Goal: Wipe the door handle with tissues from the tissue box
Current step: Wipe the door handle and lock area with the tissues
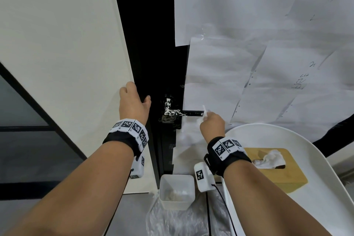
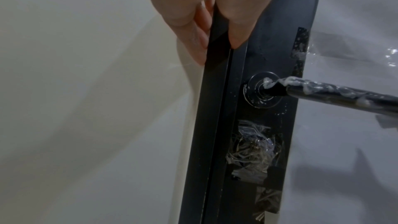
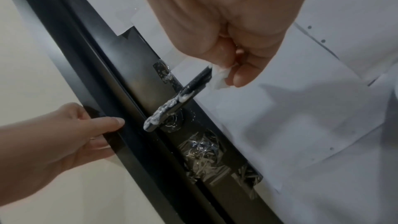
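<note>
A black lever door handle [image 1: 183, 112] [image 2: 336, 91] [image 3: 183, 93] smeared with white foam sticks out from the dark door edge. My right hand [image 1: 211, 124] [image 3: 228, 67] pinches a crumpled white tissue [image 1: 205, 114] [image 3: 219, 76] at the handle's free end. My left hand [image 1: 134, 101] [image 2: 217, 28] [image 3: 90, 130] grips the black door edge [image 2: 217, 125] just left of the handle, fingers wrapped round it. A wooden tissue box [image 1: 275, 168] with a tissue poking out sits on a white tray at the lower right.
A white tray [image 1: 316, 149] stands close on the right, under my right arm. On the floor below the handle stands a white bin [image 1: 177, 191] with used tissues, on clear plastic sheeting. White paper sheets [image 1: 268, 44] cover the door face. A cream wall [image 1: 57, 44] lies to the left.
</note>
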Available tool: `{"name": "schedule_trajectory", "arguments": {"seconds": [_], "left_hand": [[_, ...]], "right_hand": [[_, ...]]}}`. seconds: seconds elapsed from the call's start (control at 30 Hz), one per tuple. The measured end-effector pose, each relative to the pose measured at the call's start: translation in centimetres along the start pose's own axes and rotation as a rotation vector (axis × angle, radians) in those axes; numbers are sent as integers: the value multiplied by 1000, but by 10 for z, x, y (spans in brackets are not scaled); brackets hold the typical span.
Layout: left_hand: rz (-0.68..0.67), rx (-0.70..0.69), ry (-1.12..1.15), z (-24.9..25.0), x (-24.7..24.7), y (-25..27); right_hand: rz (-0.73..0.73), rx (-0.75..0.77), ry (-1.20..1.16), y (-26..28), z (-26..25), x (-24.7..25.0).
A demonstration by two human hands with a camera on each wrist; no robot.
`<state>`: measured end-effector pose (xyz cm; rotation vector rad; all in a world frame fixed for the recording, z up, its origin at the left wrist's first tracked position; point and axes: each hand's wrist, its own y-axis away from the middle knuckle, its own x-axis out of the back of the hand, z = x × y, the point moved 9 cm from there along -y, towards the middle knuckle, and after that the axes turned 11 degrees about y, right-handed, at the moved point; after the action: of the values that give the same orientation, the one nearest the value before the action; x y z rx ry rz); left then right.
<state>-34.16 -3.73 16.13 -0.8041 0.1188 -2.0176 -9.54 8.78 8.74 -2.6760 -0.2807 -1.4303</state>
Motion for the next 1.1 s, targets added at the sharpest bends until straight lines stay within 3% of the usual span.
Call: {"name": "schedule_trajectory", "arguments": {"seconds": [0.17,0.33,0.43,0.57,0.67,0.83,1.1], "left_hand": [[0,-4,-6,0,-1,0],[0,-15,-14,0,-1,-3],[39,-26,6,2,3,3],[182,-167,-122,14,10,17],[175,-206,-232,20,6,12],[98,-209,-324,12,-6,10],[47,-214,-351,9,-15,9]], "right_hand": [[-107,-80,-135,1,6,-22],[-115,135,9,23,-39,-13],[-8,163,-20,25,-42,8],[191,267,35,26,-40,34],[280,343,105,21,-40,40],[135,358,329,16,-39,15],[52,507,352,23,-73,-5]]}}
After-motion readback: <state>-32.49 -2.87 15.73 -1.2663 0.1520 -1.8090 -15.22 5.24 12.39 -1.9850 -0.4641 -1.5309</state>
